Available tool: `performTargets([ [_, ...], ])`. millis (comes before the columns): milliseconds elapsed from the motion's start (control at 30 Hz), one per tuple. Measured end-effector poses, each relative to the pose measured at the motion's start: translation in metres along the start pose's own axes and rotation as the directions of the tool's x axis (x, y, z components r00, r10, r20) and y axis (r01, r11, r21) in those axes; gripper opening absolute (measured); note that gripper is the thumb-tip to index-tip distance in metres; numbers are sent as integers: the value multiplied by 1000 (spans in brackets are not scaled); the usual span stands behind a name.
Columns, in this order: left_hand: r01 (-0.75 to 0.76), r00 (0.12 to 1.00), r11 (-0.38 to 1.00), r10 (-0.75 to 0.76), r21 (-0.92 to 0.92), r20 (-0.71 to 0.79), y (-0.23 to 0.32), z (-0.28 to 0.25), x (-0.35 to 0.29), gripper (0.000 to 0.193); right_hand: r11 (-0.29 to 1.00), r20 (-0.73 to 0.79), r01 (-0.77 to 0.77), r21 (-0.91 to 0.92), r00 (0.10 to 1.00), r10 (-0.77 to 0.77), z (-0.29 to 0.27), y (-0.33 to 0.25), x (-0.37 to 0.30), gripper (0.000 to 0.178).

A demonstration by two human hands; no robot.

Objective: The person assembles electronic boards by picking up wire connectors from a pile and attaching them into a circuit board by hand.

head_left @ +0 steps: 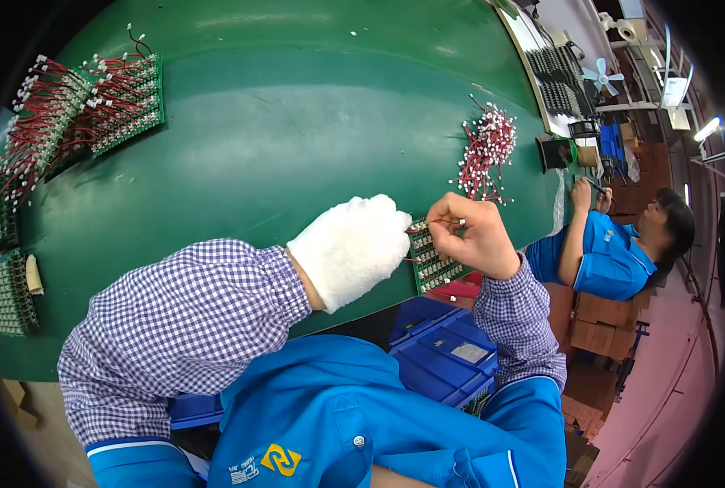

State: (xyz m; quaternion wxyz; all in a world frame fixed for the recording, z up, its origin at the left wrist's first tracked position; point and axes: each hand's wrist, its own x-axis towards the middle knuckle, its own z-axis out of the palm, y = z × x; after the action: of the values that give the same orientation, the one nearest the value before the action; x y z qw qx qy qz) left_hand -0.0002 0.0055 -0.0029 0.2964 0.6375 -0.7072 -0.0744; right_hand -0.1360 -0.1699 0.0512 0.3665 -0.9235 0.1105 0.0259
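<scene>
A green circuit board panel (429, 275) with rows of small pale parts lies at the table's near edge, between my hands. My left hand (352, 250), in a white glove, is closed at the panel's left edge. Short bits of red wire show beside the glove, but its fingertips are hidden, so what they grip cannot be made out. My bare right hand (480, 236) is over the panel's upper right, thumb and forefinger pinching a thin red wire (442, 221) with a small white connector. A loose pile of red wires with white connectors (488, 150) lies just beyond it.
Panels with red wires attached (126, 102) are stacked at the far left, with more panels (11, 293) below. Blue crates (444, 350) stand under the table's near edge. At right, a person in blue (614, 252) works beside a black spool (556, 153).
</scene>
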Motion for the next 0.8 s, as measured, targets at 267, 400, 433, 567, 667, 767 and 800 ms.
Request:
performTargets([
  [267, 35, 993, 990, -50, -134, -108, 6, 0, 2, 14, 981, -46, 122, -153, 990, -130, 8, -1, -2, 19],
  [400, 31, 986, 994, -48, -105, -158, 9, 6, 5, 14, 968, -87, 165, -190, 979, -184, 15, 0, -8, 21],
  [433, 28, 987, 997, -39, -73, -157, 9, 8, 6, 14, 963, -102, 175, -205, 975, -199, 16, 2, -9, 21],
  [567, 19, 986, 1000, -21, -9, -165, 10, 7, 6, 8, 954, -103, 217, -207, 965, -241, 17, 4, -9, 22],
  [667, 19, 984, 1000, -14, 22, -178, 9, 7, 7, 5, 949, -85, 250, -192, 959, -270, 17, 7, -10, 23],
  [767, 22, 986, 1000, -19, 18, -165, 8, 9, 9, 5, 949, -131, 255, -183, 951, -281, 20, 12, -14, 23],
  [800, 23, 987, 1000, -20, 16, -161, 8, 9, 9, 5, 950, -147, 256, -181, 948, -284, 21, 12, -14, 23],
])
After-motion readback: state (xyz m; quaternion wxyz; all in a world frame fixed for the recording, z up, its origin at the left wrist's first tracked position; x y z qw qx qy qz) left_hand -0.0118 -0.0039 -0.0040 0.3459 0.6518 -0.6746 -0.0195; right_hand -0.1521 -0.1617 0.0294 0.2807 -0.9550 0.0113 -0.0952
